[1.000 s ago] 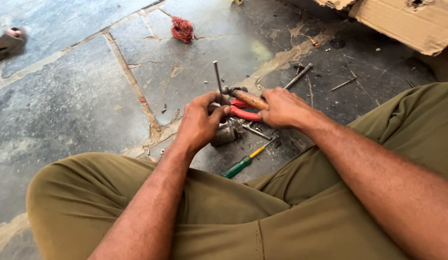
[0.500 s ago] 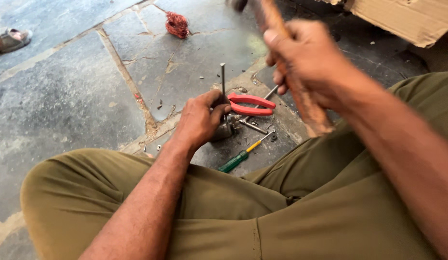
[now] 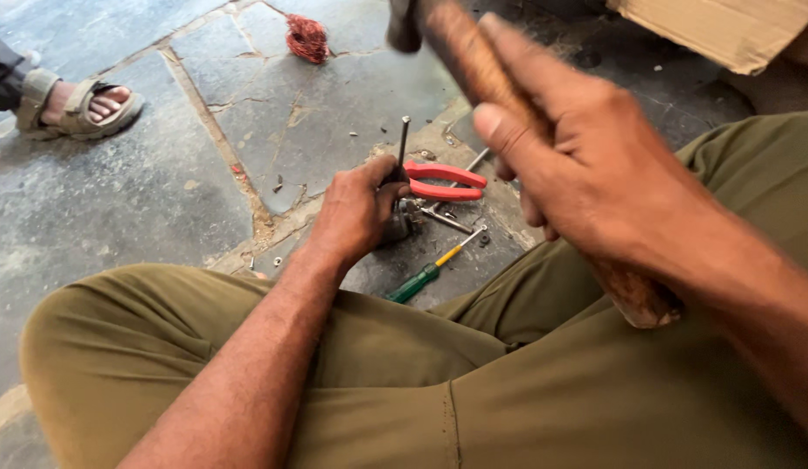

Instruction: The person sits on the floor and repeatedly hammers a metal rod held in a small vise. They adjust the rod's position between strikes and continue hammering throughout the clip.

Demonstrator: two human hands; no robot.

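Observation:
My left hand [image 3: 356,213] grips a thin metal rod [image 3: 404,143] that stands upright on a small grey metal part [image 3: 399,222] on the stone floor. My right hand [image 3: 578,165] is raised close to the camera and closed around the wooden handle of a hammer [image 3: 473,61]. The hammer's dark head sits at the top edge of the view, above the rod. The handle's worn end sticks out below my wrist, over my thigh.
Red-handled pliers [image 3: 446,181] lie just right of the rod. A green and yellow screwdriver [image 3: 426,276] and loose metal pins lie near my leg. A coil of red wire [image 3: 307,37] lies farther off. Another person's sandalled foot [image 3: 78,108] is at left. A cardboard box [image 3: 725,30] is at top right.
My right hand left the spot beside the pliers, took up the hammer and has swung it high toward the camera. My left hand keeps holding the rod upright.

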